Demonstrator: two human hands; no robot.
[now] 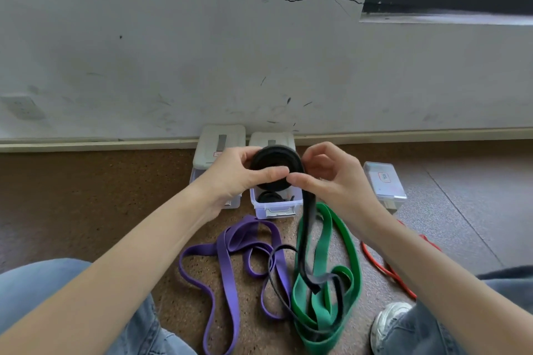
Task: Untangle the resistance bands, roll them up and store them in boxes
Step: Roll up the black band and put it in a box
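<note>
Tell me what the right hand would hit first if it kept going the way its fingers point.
The right hand points leftward, thumb already against the black roll. Straight on, it would meet the left hand's thumb tip almost at once; depth between them is unclear.

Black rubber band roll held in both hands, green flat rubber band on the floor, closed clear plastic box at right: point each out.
black rubber band roll (275,161), head view, face of the coil.
green flat rubber band (349,242), head view, its right-hand strand.
closed clear plastic box (385,181), head view, its lid.
</note>
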